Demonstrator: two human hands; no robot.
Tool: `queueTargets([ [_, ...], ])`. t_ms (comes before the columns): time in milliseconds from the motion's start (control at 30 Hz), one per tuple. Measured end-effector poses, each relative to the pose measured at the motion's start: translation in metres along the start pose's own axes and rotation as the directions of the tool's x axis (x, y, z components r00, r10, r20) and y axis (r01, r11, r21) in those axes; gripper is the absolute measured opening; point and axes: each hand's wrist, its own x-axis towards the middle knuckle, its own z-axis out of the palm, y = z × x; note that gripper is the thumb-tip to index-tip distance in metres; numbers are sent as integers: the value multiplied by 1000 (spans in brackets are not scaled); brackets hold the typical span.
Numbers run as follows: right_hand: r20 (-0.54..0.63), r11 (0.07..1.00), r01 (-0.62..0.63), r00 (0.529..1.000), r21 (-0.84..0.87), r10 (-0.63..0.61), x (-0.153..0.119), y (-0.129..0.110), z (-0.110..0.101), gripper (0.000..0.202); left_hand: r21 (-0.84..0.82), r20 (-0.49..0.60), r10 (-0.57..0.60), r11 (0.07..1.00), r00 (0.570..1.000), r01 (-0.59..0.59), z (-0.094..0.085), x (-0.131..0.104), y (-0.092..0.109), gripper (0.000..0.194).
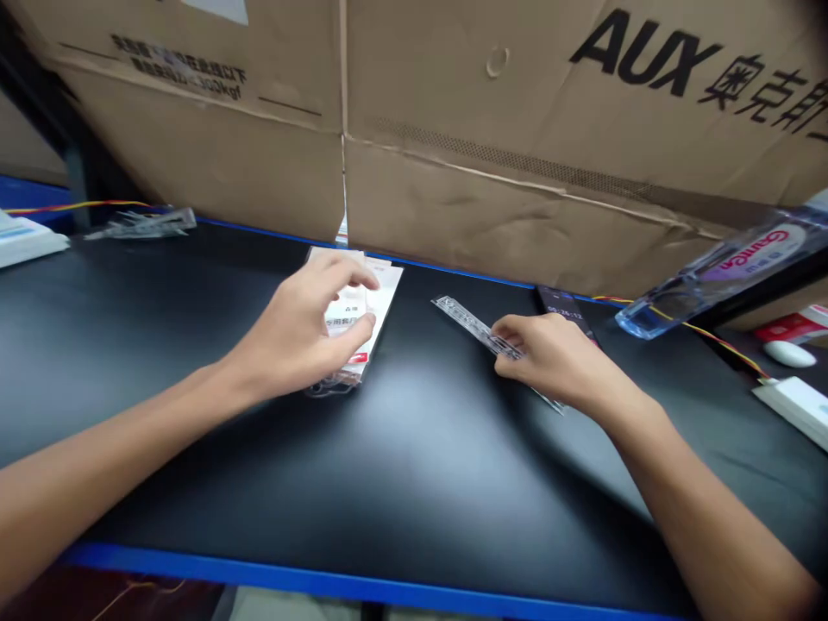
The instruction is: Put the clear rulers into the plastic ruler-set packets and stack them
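My right hand [549,354] pinches a clear flat plastic strip [469,322] with dark markings. The strip slants from upper left to lower right above the black table [414,483]. My left hand [316,323] has its thumb and fingers apart, with nothing between them. It is over a stack of white printed cards or packets [385,302] with a red mark, lying near the back of the table. Clear plastic shows at the stack's lower end. Whether my left fingers touch the stack I cannot tell. Behind my right hand lies a dark phone [561,304] with a lit clock.
Large cardboard boxes [453,198] stand along the back edge. A clear bottle [718,267] leans at the right, near a white mouse [790,354] and a white box [799,405]. Clear plastic pieces [146,223] and another white box [29,240] are at the back left.
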Motion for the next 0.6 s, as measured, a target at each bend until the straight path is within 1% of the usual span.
queueTargets([
  [67, 20, 998, 43, 999, -54, -42, -1, -2, -2, 31, -11, 25, 91, 996, 996, -91, 2, -3, 4, 17],
  [133, 46, 992, 97, 995, -78, -93, -5, -6, -4, 28, -32, 60, 186, 982, 981, -184, 5, -7, 10, 14],
  [200, 85, 985, 164, 984, -56, -159, -12, -13, -6, 26, -53, 98, 270, 963, 958, -266, 9, -12, 16, 15],
  [267, 117, 971, 241, 964, -14, -237, -21, -22, -7, 27, -64, 158, 328, 945, 931, -322, 14, -17, 21, 21],
  [367, 141, 942, 334, 931, 32, -335, -38, -33, -9, 24, -65, 315, 359, 932, 878, -357, 21, -22, 24, 30],
  [433, 155, 929, 365, 916, 61, -370, -48, -39, -9, 21, -78, 412, 363, 928, 836, -365, 23, -25, 23, 30],
  [500, 160, 927, 367, 913, 78, -375, -56, -45, -11, 20, -85, 462, 366, 925, 808, -371, 23, -26, 23, 28],
  [600, 167, 931, 354, 916, 88, -364, -61, -52, -15, 15, -54, 486, 374, 915, 790, -399, 19, -26, 25, 27],
])
